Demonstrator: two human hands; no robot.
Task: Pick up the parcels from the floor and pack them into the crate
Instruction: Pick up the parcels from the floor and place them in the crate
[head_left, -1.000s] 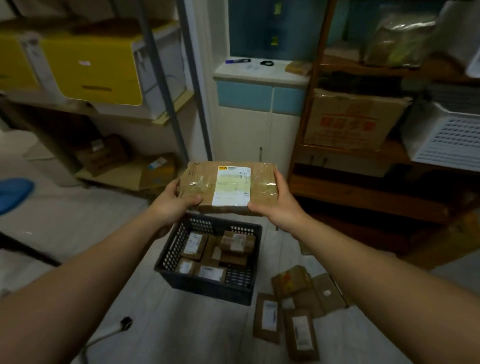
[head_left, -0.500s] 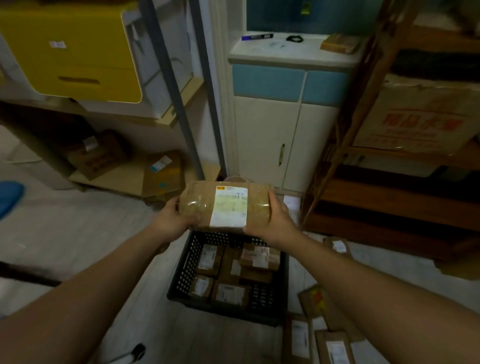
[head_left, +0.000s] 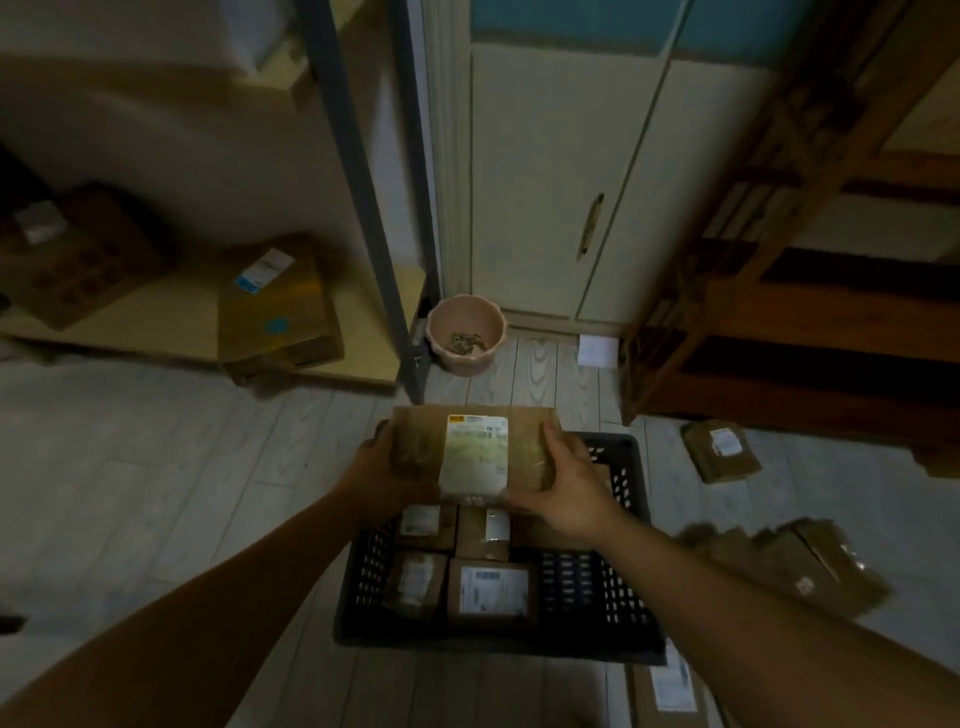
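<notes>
Our grip pinches the parcel (head_left: 472, 457) by its ends, left hand (head_left: 382, 470) and right hand (head_left: 571, 499) curled round it over the crate's (head_left: 631, 587) far half, and we risk it landing tilted on the smaller parcels (head_left: 491, 597) below and jutting above the rim.

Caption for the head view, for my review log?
The left hand and right hand hold a labelled parcel over the black crate of packed parcels.

A pink pot (head_left: 464, 362) sits on the floor. Behind it is a white cabinet (head_left: 543, 182), to its left a low shelf (head_left: 171, 325) with boxes (head_left: 280, 306), and to its right a wooden rack (head_left: 779, 317).
</notes>
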